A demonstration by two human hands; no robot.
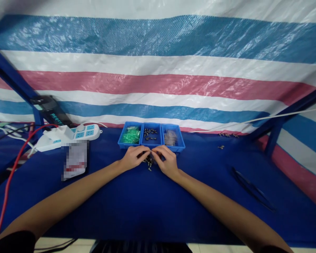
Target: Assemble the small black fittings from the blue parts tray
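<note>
My left hand (133, 157) and my right hand (167, 161) meet fingertip to fingertip just in front of the blue bins. Both are closed in a pinch; whatever sits between the fingers is too small to make out. Beneath them a little pile of small metal fittings (150, 169) lies on the blue table, partly hidden by my fingers. Behind stand three joined blue bins: the left bin (120, 141) holds green plastic pieces (131, 135), the middle bin (152, 142) holds more dark and metallic fittings (150, 131), and the right bin (183, 142) holds clear packets or pieces (170, 137).
A white power strip (88, 132) with cables and a blurred-out flat object (76, 160) lie at left, near a black box (54, 110). Several loose fittings (228, 135) lie at the back right. A dark, thin object (252, 188) rests at right. Striped sheeting (158, 84) hangs behind.
</note>
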